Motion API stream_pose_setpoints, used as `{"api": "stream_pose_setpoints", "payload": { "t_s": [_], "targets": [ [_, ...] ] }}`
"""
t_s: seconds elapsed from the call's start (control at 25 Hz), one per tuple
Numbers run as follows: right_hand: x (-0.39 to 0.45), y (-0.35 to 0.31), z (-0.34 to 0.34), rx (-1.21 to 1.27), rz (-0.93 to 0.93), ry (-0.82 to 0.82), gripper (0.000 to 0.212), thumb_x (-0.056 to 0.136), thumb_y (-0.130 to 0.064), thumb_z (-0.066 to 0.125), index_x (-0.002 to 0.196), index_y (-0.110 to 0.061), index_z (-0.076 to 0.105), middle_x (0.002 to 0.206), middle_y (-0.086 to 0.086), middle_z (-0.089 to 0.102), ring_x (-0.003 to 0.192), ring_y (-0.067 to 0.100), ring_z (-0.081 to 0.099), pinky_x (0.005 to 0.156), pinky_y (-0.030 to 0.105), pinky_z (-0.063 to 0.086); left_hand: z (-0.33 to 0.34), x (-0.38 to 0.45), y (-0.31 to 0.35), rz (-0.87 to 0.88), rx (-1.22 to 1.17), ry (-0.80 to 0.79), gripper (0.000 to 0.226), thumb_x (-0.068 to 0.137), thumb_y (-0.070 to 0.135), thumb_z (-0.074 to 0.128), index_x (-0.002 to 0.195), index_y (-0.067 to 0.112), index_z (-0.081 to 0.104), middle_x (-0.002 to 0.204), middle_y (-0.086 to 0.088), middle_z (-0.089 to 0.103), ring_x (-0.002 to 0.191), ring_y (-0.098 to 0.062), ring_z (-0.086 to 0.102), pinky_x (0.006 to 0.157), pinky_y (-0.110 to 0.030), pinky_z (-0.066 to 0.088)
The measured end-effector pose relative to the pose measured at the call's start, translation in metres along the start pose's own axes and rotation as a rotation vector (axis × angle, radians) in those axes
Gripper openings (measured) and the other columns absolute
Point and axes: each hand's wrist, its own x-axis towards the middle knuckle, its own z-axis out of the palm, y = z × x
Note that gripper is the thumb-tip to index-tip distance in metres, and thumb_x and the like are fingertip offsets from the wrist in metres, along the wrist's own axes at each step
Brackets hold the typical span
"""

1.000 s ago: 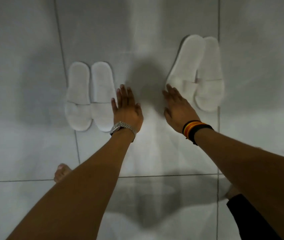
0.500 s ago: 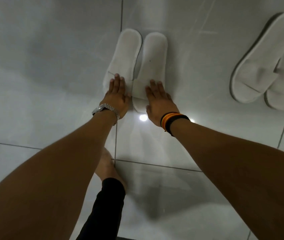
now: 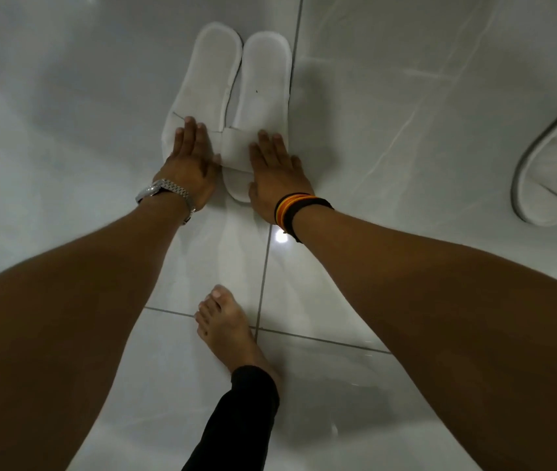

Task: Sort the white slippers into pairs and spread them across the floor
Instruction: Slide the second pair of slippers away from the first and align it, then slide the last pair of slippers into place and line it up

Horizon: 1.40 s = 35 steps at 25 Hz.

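Observation:
Two white slippers lie side by side on the glossy tiled floor, toes toward me: the left slipper (image 3: 207,73) and the right slipper (image 3: 265,79) touch along their inner edges. My left hand (image 3: 190,164), with a silver watch, lies flat on the left slipper's toe band. My right hand (image 3: 275,175), with striped wristbands, lies flat on the outer side of the right slipper's toe band. Neither hand curls around a slipper.
Another white slipper pair (image 3: 555,178) lies at the right edge, partly cut off by the frame. My bare foot (image 3: 226,328) in a black legging stands on the tiles between my arms. Grout lines cross the grey floor (image 3: 406,96).
Both hands moved from the bare floor between the two pairs onto the left pair. The view has shifted left and closer, so the other pair now sits at the right edge.

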Motion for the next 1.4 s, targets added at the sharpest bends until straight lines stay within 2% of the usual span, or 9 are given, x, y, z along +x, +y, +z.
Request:
{"api": "stream_pose_setpoints", "payload": {
  "t_s": [0.2,0.32,0.56,0.76,1.0,1.2,1.4],
  "targets": [
    [0.005,-0.007,0.0,-0.009,0.003,0.009,0.07,0.094,-0.019,0.042,0.155,-0.011,0.009,0.165,0.006,-0.009,0.151,0.028,-0.008,0.121,0.054,0.011,-0.01,0.005,-0.008,-0.011,-0.022,-0.005,0.068,0.106,0.04,0.029,0.161,0.016,-0.002,0.169,-0.004,-0.013,0.157,-0.025,-0.005,0.126,-0.042,0.011],
    [-0.007,-0.007,-0.003,0.015,-0.024,-0.029,0.069,0.095,-0.017,0.041,0.155,-0.011,0.009,0.165,0.005,-0.009,0.151,0.026,-0.008,0.121,0.053,0.013,-0.006,-0.004,-0.005,-0.008,-0.007,0.016,0.068,0.106,0.041,0.028,0.16,0.014,-0.003,0.169,-0.008,-0.012,0.157,-0.028,-0.003,0.126,-0.048,0.013],
    [-0.048,0.028,-0.023,0.04,-0.007,0.071,0.068,0.096,-0.018,0.041,0.155,-0.013,0.009,0.165,0.003,-0.007,0.151,0.025,-0.004,0.121,0.054,0.016,0.006,-0.042,0.045,-0.007,0.07,0.068,0.068,0.105,0.035,0.026,0.16,0.009,-0.005,0.169,-0.014,-0.006,0.156,-0.031,0.0,0.126,-0.051,0.011],
    [-0.121,0.137,-0.06,-0.031,0.16,0.125,0.069,0.096,-0.02,0.041,0.155,-0.012,0.007,0.165,0.004,-0.009,0.151,0.026,-0.005,0.12,0.055,0.016,0.051,-0.076,0.148,0.073,0.041,0.02,0.068,0.105,0.031,0.028,0.16,0.01,-0.006,0.169,-0.012,-0.008,0.157,-0.028,-0.003,0.127,-0.046,0.006],
    [-0.217,0.307,-0.109,-0.065,0.476,0.289,0.073,0.095,-0.024,0.043,0.155,-0.015,0.002,0.164,0.009,-0.01,0.15,0.034,-0.006,0.117,0.059,0.019,0.122,-0.073,0.341,0.358,0.081,-0.062,0.068,0.106,0.034,0.027,0.159,0.014,-0.008,0.169,-0.007,-0.014,0.157,-0.025,-0.007,0.128,-0.043,0.005],
    [-0.265,0.402,-0.101,0.045,0.554,0.065,0.072,0.096,-0.032,0.044,0.153,-0.035,-0.001,0.163,0.006,-0.016,0.147,0.045,-0.004,0.11,0.068,0.024,0.178,-0.064,0.459,0.517,0.226,-0.206,0.066,0.106,0.036,0.025,0.16,0.015,-0.004,0.169,-0.005,-0.014,0.156,-0.023,-0.009,0.127,-0.044,0.007],
    [-0.308,0.469,-0.091,0.086,0.542,0.065,0.073,0.095,-0.03,0.045,0.153,-0.031,0.001,0.164,0.0,-0.011,0.148,0.04,0.004,0.106,0.067,0.031,0.231,-0.088,0.534,0.428,0.182,-0.288,0.072,0.105,0.04,0.028,0.159,0.009,-0.006,0.167,-0.011,-0.021,0.156,-0.025,-0.01,0.127,-0.043,0.011]
  ]
}}
